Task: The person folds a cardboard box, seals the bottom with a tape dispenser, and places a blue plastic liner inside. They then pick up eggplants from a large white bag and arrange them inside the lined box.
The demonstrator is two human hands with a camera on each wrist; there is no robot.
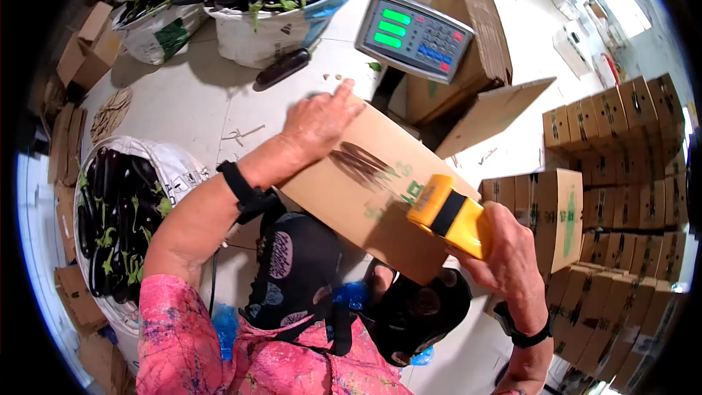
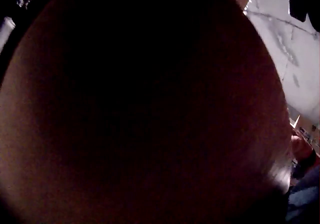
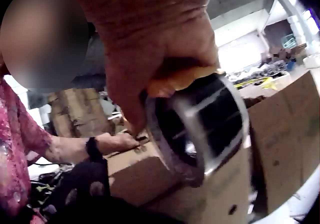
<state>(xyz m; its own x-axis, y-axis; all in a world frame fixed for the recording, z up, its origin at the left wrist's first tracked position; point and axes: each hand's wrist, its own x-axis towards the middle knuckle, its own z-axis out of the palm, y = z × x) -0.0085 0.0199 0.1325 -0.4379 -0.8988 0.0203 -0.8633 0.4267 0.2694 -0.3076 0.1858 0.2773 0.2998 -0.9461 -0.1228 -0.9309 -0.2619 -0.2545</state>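
Note:
A cardboard box [image 1: 344, 208] printed with eggplants and green lettering lies slantwise in front of the person, over the lap. At its upper left end my left hand [image 1: 318, 124] holds the box edge, some fingers hidden. My right hand [image 1: 508, 256] grips a yellow tape dispenser [image 1: 468, 230] at the box's lower right part. In the right wrist view, a roll of clear tape [image 3: 197, 176] shows beneath the right hand [image 3: 155, 49], close over the cardboard. The left wrist view is mostly dark, filled by a blurred surface close to the lens.
Eggplants fill large sacks at the back [image 1: 252, 36] and at the left [image 1: 164, 168]. One loose eggplant [image 1: 284, 69] lies on the floor. A digital scale display [image 1: 413, 35] stands ahead, beside an open carton [image 1: 453, 51]. Stacked cardboard boxes [image 1: 621, 197] line the right side.

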